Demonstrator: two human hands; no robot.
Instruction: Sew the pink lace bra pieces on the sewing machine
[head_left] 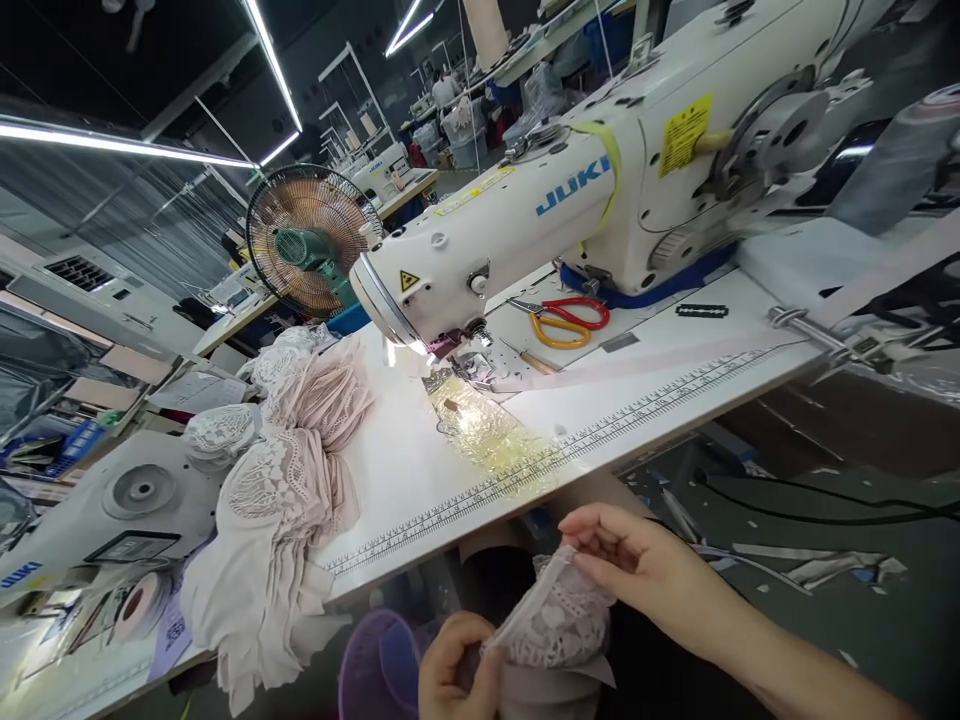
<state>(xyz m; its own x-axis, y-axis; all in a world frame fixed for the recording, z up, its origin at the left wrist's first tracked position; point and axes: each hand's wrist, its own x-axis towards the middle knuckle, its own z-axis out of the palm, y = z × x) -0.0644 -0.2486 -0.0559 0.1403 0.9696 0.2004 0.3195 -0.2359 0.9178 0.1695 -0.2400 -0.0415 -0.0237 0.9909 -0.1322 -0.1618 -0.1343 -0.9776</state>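
My left hand (452, 668) and my right hand (637, 562) both grip a small pale pink lace piece (551, 620) below the table's front edge, near my lap. The left hand pinches its lower left side; the right hand's fingers close on its top. A white JUKI sewing machine (570, 190) stands on the white table (660, 390), its needle area (469, 350) lit above a yellowish transparent patch (491, 435). A pile of pink lace pieces (292, 480) lies on the table's left end and hangs over its edge.
Red and yellow scissors (566, 320) lie by the machine base. A ruler strip (570, 450) runs along the table's front edge. A fan (304, 240) stands behind. A purple bin (379, 665) sits below the table. More sewing stations stretch behind.
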